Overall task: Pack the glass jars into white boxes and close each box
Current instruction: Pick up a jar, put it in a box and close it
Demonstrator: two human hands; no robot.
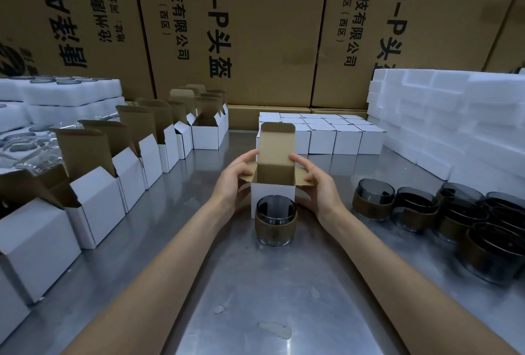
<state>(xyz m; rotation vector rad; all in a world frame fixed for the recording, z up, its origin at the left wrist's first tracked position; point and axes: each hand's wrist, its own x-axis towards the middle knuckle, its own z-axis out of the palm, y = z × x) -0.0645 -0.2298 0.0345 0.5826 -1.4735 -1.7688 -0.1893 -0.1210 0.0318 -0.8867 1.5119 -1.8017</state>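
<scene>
Far left: foam trays. Beside them, a row of open boxes runs along the steel table, lids up. Centre: left hand grips the left side of one open box, fingers curled at its side flap; right hand grips the right side likewise. Box upright, lid raised, interior empty. A jar stands just in front, touching the table. Behind: closed boxes. Right: more jars, foam blocks.
</scene>
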